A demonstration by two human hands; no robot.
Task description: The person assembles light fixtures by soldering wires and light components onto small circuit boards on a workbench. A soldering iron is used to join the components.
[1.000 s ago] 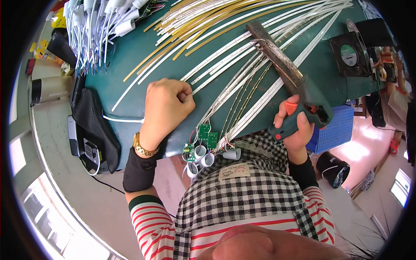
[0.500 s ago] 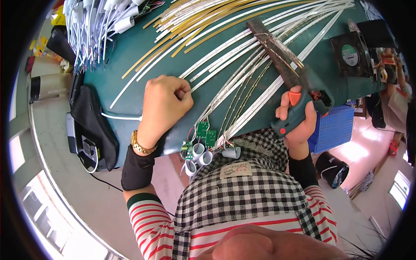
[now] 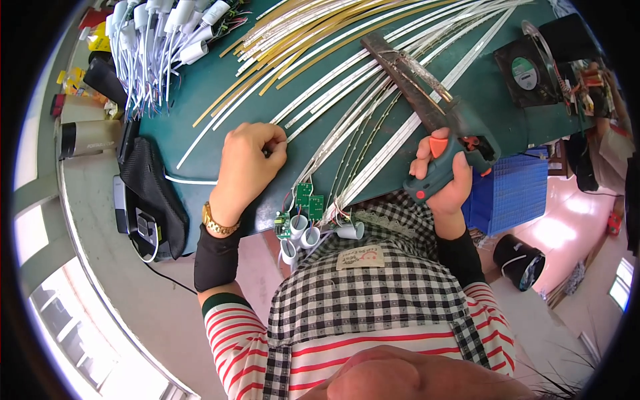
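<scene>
My left hand (image 3: pixel 248 165) is closed in a pinch on the table, at the near ends of several white LED strips (image 3: pixel 333 98). What its fingers grip, if anything, is hidden. My right hand (image 3: pixel 445 175) is wrapped round the handle of a dark green soldering gun (image 3: pixel 475 130) with an orange trigger (image 3: pixel 438 147). The gun's metal front points to the far left, over a dark, worn metal bar (image 3: pixel 407 77) lying across the strips. Between my hands, green circuit boards (image 3: pixel 310 202) with white cylindrical caps (image 3: pixel 299 225) hang at the table's near edge, joined to strips.
White-capped cables (image 3: pixel 143 60) are bundled at the far left, and yellow and white strips (image 3: pixel 300 37) fan across the back. A small fan (image 3: pixel 525 73) stands at the right. Beyond the table edge are a blue crate (image 3: pixel 510 193) and a black bucket (image 3: pixel 519 261). A black pouch (image 3: pixel 150 193) lies left.
The whole view has shifted slightly, so the table things sit a little differently in the picture. Both hands keep nearly the same places and grips.
</scene>
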